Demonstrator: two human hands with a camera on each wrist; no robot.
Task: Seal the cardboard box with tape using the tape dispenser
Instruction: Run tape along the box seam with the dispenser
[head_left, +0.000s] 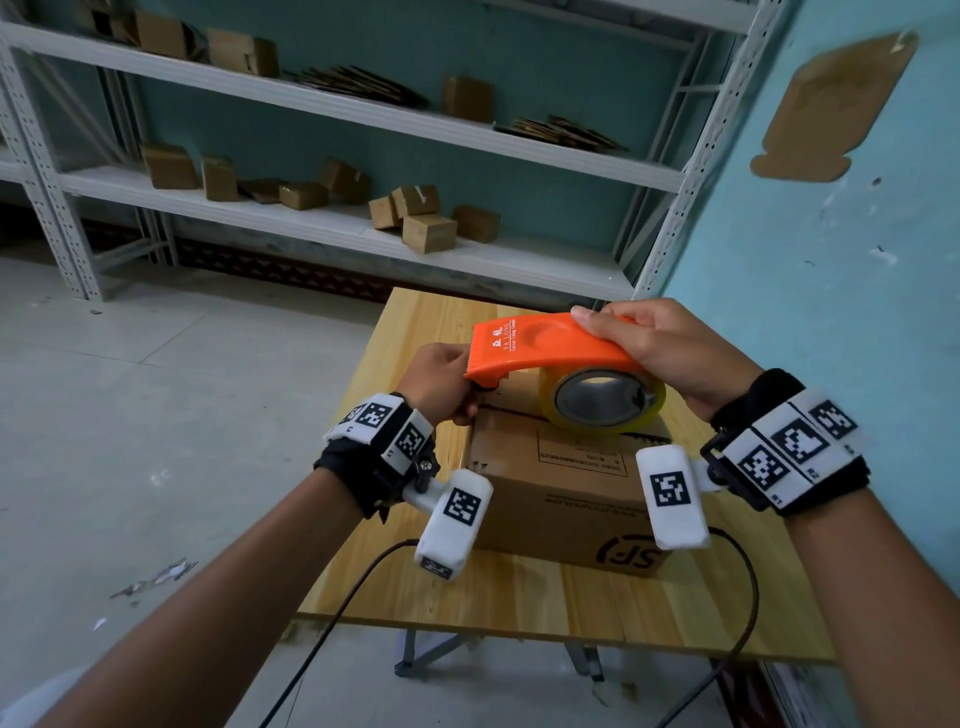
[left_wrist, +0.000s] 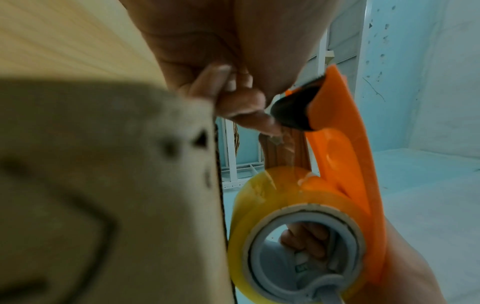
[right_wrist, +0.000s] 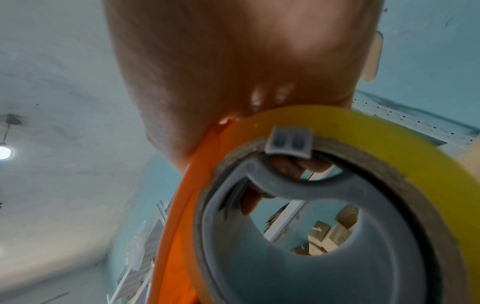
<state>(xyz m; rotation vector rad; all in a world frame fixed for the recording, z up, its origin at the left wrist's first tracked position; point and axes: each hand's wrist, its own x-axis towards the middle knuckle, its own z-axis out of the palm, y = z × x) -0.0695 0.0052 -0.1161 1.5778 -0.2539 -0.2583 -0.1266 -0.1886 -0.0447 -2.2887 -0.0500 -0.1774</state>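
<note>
A brown cardboard box (head_left: 561, 483) stands on the wooden table (head_left: 467, 597), flaps down. Just above its top, my right hand (head_left: 665, 348) grips the rear of the orange tape dispenser (head_left: 545, 345), fingers wrapped over the back. The yellowish tape roll (head_left: 602, 402) on its grey core hangs over the box's far top edge. My left hand (head_left: 447, 379) is at the dispenser's toothed front end, fingers curled. In the left wrist view its fingertips (left_wrist: 249, 111) pinch the free end of the tape strip (left_wrist: 285, 148) beside the black blade guard. The box (left_wrist: 103, 185) fills the left of that view.
White metal shelves (head_left: 363, 228) behind the table carry several small cardboard boxes and flat sheets. A blue wall (head_left: 831, 234) runs close along the table's right side. A black cable (head_left: 353, 587) crosses the table's front edge. Grey floor lies to the left.
</note>
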